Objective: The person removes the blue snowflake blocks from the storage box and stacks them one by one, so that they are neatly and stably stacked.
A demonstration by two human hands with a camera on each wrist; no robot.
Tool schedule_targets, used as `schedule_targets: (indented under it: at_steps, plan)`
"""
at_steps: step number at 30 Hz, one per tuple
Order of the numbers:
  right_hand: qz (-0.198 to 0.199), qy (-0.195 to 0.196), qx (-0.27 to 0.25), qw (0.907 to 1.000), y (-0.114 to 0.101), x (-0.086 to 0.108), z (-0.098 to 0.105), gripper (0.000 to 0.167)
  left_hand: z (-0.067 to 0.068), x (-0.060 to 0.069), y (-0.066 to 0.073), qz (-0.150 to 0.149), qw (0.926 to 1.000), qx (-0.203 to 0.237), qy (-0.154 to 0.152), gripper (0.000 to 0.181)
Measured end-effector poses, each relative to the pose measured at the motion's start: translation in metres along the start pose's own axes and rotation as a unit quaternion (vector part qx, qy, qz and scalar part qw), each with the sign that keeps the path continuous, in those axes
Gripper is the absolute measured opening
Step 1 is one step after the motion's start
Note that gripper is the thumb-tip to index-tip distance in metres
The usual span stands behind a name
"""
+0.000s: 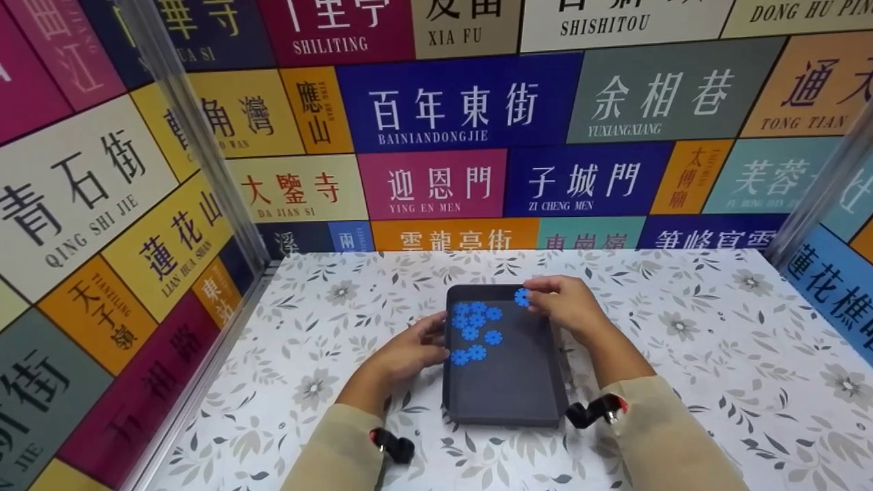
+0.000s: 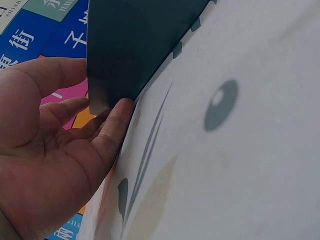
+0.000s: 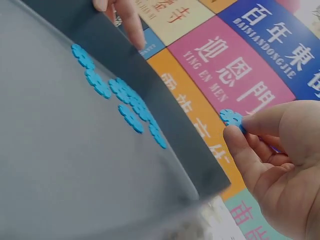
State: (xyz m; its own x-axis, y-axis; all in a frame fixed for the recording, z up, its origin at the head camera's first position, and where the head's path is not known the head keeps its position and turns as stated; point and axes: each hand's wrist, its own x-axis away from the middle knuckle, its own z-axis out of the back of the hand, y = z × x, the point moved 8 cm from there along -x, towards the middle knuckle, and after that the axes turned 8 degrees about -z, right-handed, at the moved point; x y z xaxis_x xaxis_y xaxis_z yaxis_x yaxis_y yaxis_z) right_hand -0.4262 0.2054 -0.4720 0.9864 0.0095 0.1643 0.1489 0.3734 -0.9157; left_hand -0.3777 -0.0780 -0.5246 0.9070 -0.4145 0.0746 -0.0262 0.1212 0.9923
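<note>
A dark grey rectangular tray (image 1: 508, 402) lies on the table. Several blue flower-shaped plastic discs (image 1: 470, 318) lie flat in its left part, some overlapping. My left hand (image 1: 411, 351) holds the tray at its left wall; in the left wrist view its thumb and index finger touch the wall's edges (image 2: 127, 60). Above the tray's far right corner, my right hand (image 1: 566, 307) pinches one blue snowflake disc (image 1: 522, 296) between thumb and index finger. In the right wrist view this disc (image 3: 231, 117) shows partly, its near part covered by the fingertips.
A white tablecloth with grey leaf and flower print (image 1: 314, 389) covers the table. Panels with coloured Chinese place-name signs (image 1: 436, 184) stand behind and at both sides. Small black devices (image 1: 395, 447) sit at both sleeves' cuffs.
</note>
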Motion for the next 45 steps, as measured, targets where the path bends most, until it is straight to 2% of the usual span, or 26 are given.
schedule_targets:
  at_steps: [7,15,21,25,30,38,45]
  plan:
    - [-0.010,-0.009,-0.105,0.9944,0.016,0.010,0.029,0.044,-0.005,-0.003,0.000,-0.017,0.9993,0.035,-0.003,0.082]
    - [-0.035,-0.001,-0.137,0.9900,0.048,0.007,0.061,0.053,-0.002,-0.002,-0.003,-0.003,0.9998,0.017,-0.004,0.081]
    - [-0.067,0.022,-0.125,0.9897,0.076,-0.001,0.076,0.051,-0.001,-0.001,-0.004,0.006,0.9999,0.016,0.000,0.081]
    - [-0.086,0.026,-0.118,0.9890,0.087,-0.003,0.082,0.050,0.001,-0.001,-0.003,0.010,0.9999,0.010,0.002,0.081]
    - [-0.084,0.039,-0.098,0.9909,0.093,-0.004,0.087,0.046,0.003,0.000,-0.003,0.009,0.9999,0.011,0.004,0.081]
    - [-0.090,0.067,-0.016,0.9936,0.096,0.001,0.091,0.041,0.000,0.000,-0.004,0.002,0.9995,0.033,0.001,0.081]
    - [-0.110,0.089,-0.014,0.9898,0.099,0.003,0.094,0.039,-0.002,0.000,-0.003,0.008,0.9996,0.027,-0.003,0.080]
